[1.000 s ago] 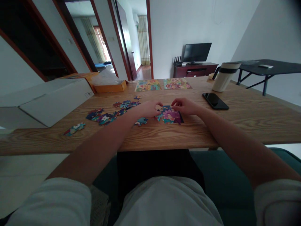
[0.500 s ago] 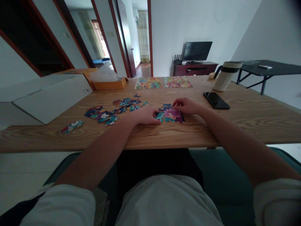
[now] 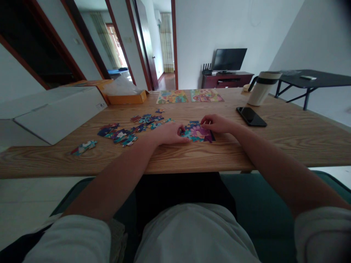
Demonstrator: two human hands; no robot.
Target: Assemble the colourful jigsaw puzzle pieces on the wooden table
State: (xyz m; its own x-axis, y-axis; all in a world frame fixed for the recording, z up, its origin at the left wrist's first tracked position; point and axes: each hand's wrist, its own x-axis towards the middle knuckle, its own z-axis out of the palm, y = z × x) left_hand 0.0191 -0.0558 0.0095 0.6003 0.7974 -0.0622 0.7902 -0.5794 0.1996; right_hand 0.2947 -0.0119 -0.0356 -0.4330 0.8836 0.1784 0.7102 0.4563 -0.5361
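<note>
Joined puzzle section (image 3: 199, 134) is seen flat on the wooden table (image 3: 233, 155), set between both hands, pink and teal print face up. Its left edge is bracketed by the left hand (image 3: 172, 133), fingers curved, thumb and fingers parted; whether a piece is gripped cannot be told. Its upper right part is met by the right hand (image 3: 215, 123), fingertips bunched narrow; any hold there cannot be told, too small. Loose puzzle pieces (image 3: 124, 136) are spread left of the section, partly covered by the left forearm (image 3: 131, 168); a small cluster (image 3: 84, 147) is placed farther left. Two picture sheets (image 3: 172, 96) are laid at the far edge. Phone (image 3: 251, 117) and mug (image 3: 262, 89) are placed at right, white box (image 3: 63, 113) and orange tray (image 3: 128, 98) at left.
</note>
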